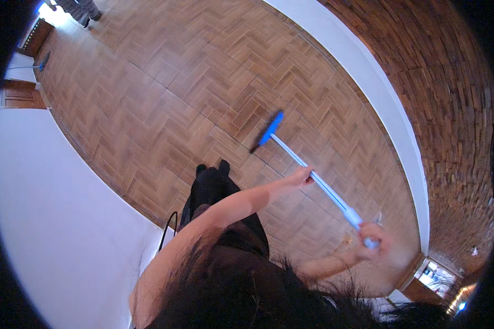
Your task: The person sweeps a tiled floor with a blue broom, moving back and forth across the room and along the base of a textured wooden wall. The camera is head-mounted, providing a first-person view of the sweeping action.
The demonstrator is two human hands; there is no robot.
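Observation:
A broom (335, 198) with a pale blue handle slants across the view in front of me. Its bright blue head (271, 128) carries dark bristles that appear to touch the brown herringbone floor (164, 126). My left hand (302, 176) is closed round the lower part of the handle. Up at the top end, my right hand (374, 237) wraps the handle's thicker grip; it is somewhat blurred, and some of its fingers are hard to make out.
A white wall (66, 192) rises on the left. On the right, a white band (389, 93) runs below a brown, rough-textured wall (439, 88). At far left another blue-handled broom (41, 66) stands near a wooden door (23, 96). Another person's legs (82, 11) show at the top left.

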